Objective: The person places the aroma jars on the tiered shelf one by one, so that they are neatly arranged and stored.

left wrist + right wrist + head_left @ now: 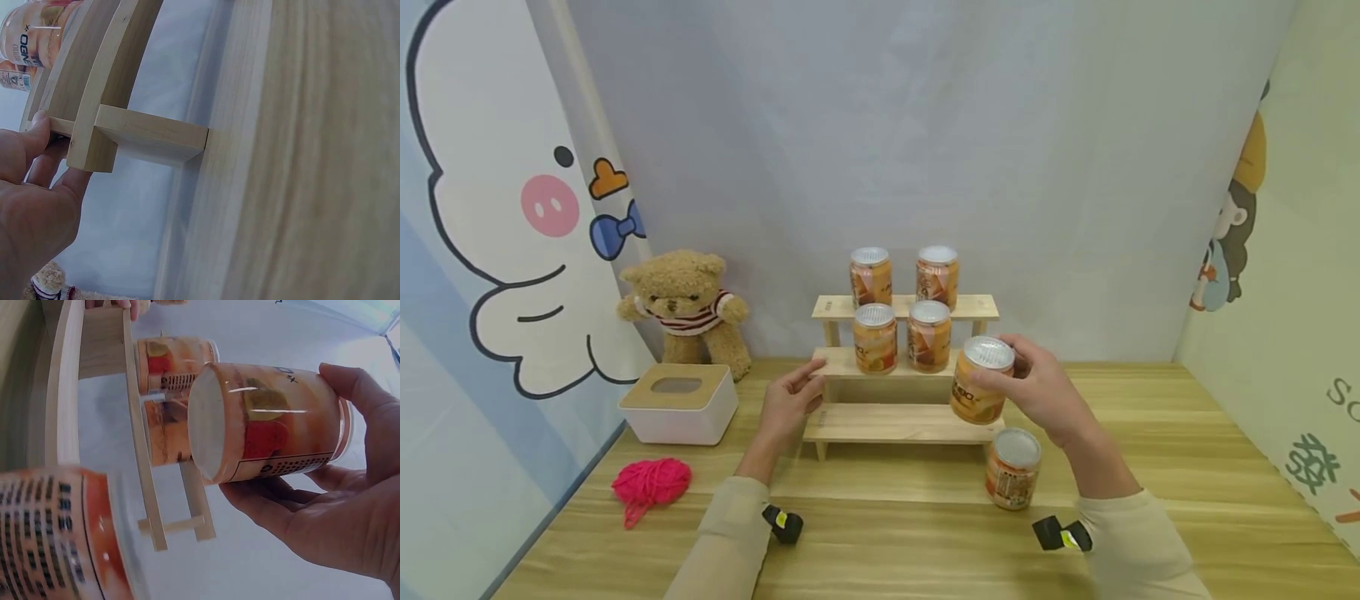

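My right hand (1047,392) grips an orange can (979,392) with a silver lid, holding it in front of the right end of a three-step wooden display stand (895,423). In the right wrist view the fingers wrap the can's (281,425) side, with its pale bottom showing. My left hand (788,406) pinches the left end of the middle step, thumb on top and fingers beneath in the left wrist view. Two similar cans (929,337) stand side by side on that step, and two more (937,275) on the top step. Another can (1013,468) stands on the table by the stand's front right corner.
At the left stand a white tissue box (679,417) with a wooden lid and a teddy bear (685,312) in a striped top. Pink yarn (651,483) lies in front of the box. A pale curtain (1000,167) hangs behind the table (880,550).
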`<action>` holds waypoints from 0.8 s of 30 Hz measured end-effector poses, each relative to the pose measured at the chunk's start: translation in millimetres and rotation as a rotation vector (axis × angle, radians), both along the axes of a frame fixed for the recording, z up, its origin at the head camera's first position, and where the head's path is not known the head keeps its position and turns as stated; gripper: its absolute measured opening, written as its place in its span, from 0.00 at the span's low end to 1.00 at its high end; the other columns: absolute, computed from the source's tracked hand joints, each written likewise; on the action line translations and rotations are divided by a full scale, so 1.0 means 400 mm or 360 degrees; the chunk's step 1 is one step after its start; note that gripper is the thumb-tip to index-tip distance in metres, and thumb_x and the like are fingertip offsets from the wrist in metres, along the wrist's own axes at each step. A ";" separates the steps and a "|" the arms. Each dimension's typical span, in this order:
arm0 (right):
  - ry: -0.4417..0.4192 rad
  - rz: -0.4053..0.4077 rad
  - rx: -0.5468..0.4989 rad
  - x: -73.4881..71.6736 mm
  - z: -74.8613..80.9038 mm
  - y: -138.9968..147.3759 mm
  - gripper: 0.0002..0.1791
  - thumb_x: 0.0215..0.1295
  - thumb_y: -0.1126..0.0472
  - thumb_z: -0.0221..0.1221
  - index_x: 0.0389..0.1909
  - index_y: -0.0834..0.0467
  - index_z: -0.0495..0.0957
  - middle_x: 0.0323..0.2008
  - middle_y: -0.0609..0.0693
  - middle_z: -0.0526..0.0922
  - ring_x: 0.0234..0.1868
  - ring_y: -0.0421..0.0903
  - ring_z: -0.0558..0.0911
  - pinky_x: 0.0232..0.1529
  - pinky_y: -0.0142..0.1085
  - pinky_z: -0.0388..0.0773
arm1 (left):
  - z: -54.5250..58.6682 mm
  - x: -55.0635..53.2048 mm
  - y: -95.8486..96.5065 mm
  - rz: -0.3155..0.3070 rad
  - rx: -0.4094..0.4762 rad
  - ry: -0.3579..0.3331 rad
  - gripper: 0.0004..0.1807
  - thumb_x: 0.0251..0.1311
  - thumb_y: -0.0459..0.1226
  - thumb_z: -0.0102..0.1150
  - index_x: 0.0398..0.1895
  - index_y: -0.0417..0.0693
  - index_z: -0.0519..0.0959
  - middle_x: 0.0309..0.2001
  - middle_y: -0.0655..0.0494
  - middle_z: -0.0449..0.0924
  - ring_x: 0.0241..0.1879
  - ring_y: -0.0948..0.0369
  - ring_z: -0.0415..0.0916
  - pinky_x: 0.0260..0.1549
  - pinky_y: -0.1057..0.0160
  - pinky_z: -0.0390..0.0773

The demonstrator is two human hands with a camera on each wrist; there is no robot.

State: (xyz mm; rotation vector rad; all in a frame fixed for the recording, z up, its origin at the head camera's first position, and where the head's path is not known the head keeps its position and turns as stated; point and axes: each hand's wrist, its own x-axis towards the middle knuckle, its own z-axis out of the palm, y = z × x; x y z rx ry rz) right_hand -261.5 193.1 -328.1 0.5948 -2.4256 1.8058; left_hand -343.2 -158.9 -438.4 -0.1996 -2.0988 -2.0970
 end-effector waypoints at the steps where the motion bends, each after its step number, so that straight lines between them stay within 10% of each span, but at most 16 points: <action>1: -0.0010 0.0022 0.0011 0.000 -0.003 -0.016 0.30 0.67 0.58 0.66 0.66 0.63 0.68 0.52 0.61 0.79 0.50 0.53 0.78 0.49 0.44 0.79 | -0.001 0.001 -0.001 0.0000 0.0004 -0.0003 0.21 0.70 0.32 0.59 0.64 0.40 0.77 0.42 0.46 0.80 0.47 0.53 0.80 0.53 0.51 0.79; 8: -0.0074 0.0056 0.0159 0.000 -0.036 -0.135 0.32 0.65 0.57 0.68 0.66 0.64 0.69 0.55 0.58 0.78 0.56 0.54 0.78 0.55 0.49 0.76 | -0.004 0.000 -0.003 -0.0028 0.0047 0.0000 0.21 0.70 0.33 0.59 0.64 0.40 0.77 0.43 0.43 0.80 0.36 0.60 0.77 0.47 0.57 0.81; 14: -0.0157 -0.0044 0.0126 -0.031 -0.084 -0.229 0.34 0.59 0.58 0.72 0.63 0.65 0.69 0.53 0.58 0.79 0.54 0.54 0.78 0.55 0.49 0.76 | 0.000 -0.003 -0.002 -0.0059 0.0090 0.0019 0.20 0.70 0.31 0.59 0.64 0.38 0.77 0.32 0.53 0.76 0.20 0.63 0.56 0.29 0.63 0.68; 24: -0.0144 -0.0187 -0.0008 -0.080 -0.137 -0.314 0.34 0.51 0.57 0.77 0.56 0.61 0.72 0.48 0.55 0.80 0.45 0.50 0.81 0.43 0.44 0.80 | -0.007 -0.011 -0.001 -0.0033 0.0082 0.0018 0.20 0.70 0.31 0.59 0.63 0.38 0.77 0.34 0.51 0.79 0.19 0.67 0.57 0.26 0.69 0.69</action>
